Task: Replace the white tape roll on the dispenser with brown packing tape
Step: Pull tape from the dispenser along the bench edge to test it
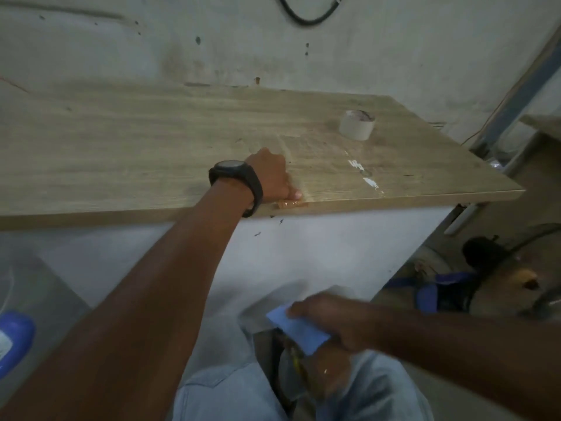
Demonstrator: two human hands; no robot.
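Note:
A white tape roll (356,124) lies flat on the wooden table top (121,141), far right. A glossy strip of brown tape (287,165) runs across the top to the front edge, where its end is crumpled. My left hand (270,174), with a black watch on the wrist, lies on the table and its thumb presses that strip down at the edge. My right hand (331,320) is low over my lap, shut on a blue tape dispenser (299,329), which is blurred by motion. Any roll on the dispenser is hidden.
A stained wall stands right behind the table, with a black cable (306,16) hanging on it. The table's white front panel (318,247) faces my knees. Dark clutter and blue items (431,294) lie on the floor at right. A blue object (15,338) sits at lower left.

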